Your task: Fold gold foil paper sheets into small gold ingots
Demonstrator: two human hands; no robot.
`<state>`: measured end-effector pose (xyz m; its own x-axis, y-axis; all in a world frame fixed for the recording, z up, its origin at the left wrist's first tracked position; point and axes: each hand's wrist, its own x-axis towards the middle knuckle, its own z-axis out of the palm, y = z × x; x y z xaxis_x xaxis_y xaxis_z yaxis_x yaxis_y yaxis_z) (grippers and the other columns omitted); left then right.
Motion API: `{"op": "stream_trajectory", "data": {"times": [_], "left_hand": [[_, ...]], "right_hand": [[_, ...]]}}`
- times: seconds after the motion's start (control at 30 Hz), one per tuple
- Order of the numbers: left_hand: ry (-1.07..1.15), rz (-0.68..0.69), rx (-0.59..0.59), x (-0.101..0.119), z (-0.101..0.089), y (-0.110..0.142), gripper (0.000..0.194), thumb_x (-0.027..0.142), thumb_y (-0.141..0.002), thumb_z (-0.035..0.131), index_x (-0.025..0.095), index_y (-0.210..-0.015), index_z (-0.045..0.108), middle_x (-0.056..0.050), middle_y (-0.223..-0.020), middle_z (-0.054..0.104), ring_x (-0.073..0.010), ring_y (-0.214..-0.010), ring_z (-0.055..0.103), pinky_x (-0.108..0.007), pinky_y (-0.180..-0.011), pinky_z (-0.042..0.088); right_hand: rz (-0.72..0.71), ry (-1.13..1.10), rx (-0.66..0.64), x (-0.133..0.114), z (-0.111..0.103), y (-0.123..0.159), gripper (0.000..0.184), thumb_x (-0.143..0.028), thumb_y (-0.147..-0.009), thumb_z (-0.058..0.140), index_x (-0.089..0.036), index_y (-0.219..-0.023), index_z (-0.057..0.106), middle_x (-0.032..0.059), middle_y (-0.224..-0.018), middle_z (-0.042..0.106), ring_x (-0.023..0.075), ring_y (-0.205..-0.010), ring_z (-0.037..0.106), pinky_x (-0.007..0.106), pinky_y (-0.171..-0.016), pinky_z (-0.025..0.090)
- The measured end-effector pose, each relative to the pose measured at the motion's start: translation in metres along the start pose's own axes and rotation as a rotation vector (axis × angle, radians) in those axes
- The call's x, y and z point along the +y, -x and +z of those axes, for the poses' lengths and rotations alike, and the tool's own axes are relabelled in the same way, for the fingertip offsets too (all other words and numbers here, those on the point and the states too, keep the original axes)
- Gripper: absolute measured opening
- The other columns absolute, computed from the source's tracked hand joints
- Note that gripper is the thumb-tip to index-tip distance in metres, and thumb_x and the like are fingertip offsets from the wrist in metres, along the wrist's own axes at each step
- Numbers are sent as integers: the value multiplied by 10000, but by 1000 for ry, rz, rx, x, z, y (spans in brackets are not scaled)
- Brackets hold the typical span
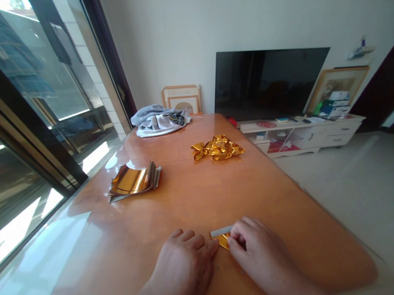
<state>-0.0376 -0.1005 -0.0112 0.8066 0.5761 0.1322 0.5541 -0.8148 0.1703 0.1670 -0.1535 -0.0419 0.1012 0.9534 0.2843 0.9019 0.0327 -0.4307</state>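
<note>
On the near part of the wooden table, a small piece of gold foil paper lies between my two hands. A pale grey-white strip runs along its far edge; whether this is the folded back of the paper or a separate piece, I cannot tell. My left hand has its fingers curled, with the thumb and fingertip pressing the paper's left end. At the right end, my right hand pinches the paper and strip between thumb and fingers. Both hands partly cover the piece.
A stack of gold foil sheets sits left on the table. Farther back are crumpled or folded gold foil pieces and a grey cloth bundle. Glass doors flank the left; a television stands beyond.
</note>
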Motion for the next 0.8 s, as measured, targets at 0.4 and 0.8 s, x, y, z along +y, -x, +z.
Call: {"op": "stream_trajectory", "data": {"times": [0.4,0.8], "left_hand": [[27,-16,-10,1,-1,0,136,256,-940,514,248,-978,644,-25,-834,675,-198,-742,585,-349,-669,382],[26,-15,-48,0,-4,-2,181,255,-947,509,264,-1046,660,-23,-848,681,-207,-757,596,-357,-698,399]], "right_hand": [[-19,12,16,1,0,0,176,-140,-835,614,-228,-700,542,4,-766,622,176,-751,577,283,-662,355],[26,21,16,-1,1,0,146,-137,-807,624,-237,-757,530,3,-771,623,185,-746,582,284,-655,366]]}}
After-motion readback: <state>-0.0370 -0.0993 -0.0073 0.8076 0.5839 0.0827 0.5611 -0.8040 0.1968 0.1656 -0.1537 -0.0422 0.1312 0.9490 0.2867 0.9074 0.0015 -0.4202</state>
